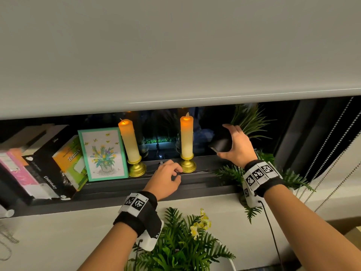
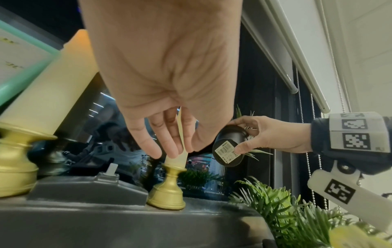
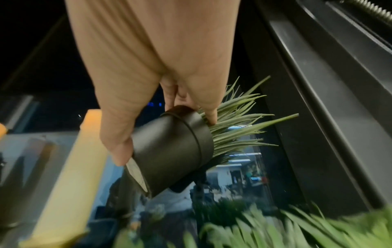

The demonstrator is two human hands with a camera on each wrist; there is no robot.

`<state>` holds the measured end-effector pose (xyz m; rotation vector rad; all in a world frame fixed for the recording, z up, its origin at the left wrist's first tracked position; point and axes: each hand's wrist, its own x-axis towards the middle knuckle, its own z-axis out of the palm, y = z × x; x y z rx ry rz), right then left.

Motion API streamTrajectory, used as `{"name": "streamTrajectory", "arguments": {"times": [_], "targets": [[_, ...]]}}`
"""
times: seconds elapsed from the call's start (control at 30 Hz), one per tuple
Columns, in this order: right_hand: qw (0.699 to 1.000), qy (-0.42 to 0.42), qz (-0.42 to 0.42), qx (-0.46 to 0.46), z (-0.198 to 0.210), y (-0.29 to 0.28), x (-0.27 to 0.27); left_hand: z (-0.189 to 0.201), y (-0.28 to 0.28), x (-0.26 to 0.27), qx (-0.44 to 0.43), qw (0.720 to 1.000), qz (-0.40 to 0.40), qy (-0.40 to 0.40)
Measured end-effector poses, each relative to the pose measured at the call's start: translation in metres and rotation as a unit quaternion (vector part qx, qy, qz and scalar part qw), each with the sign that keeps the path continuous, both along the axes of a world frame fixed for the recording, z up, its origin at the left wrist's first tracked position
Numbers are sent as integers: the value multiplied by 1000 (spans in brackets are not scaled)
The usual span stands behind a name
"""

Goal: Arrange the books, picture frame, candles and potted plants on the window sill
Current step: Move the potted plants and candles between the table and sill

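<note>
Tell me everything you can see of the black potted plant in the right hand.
The black potted plant is a small round pot of smooth matt black, plastic by its look, with a raised band below the rim and a white barcode label on its base. Stiff, narrow grey-green leaves, seemingly artificial, spray from the top. It is tilted steeply, base towards the candles, leaves towards the window frame. It is off the sill, held by the right hand alone: thumb at the base edge, fingers over the rim.

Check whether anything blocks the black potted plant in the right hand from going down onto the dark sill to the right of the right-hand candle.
Nothing solid shows there. The right hand holds the black pot of spiky grass tilted above the dark window sill. Green fern fronds lean over that stretch; the gold-based candle stands just left.
</note>
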<state>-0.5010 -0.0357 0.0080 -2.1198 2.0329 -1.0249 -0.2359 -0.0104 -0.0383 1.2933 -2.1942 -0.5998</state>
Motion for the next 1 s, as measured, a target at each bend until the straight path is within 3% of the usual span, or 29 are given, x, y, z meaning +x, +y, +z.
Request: {"name": "streamTrajectory", "arguments": {"times": [0.3,0.53,0.7,0.87,1.0], "targets": [[992,-26,92,-83,24,60,20,33,17,-5,-16,996,-14,89],[979,-14,190,-70,29,127,53,61,53,-9,85,986,-56,135],[963,-10,266,-47,32,176,85,58,87,12,213,939,-125,240],[947,-29,319,8,13,198,112,41,121,34,170,940,-53,291],[957,-51,285,15,-5,197,104,21,149,63,81,964,54,248]]}}
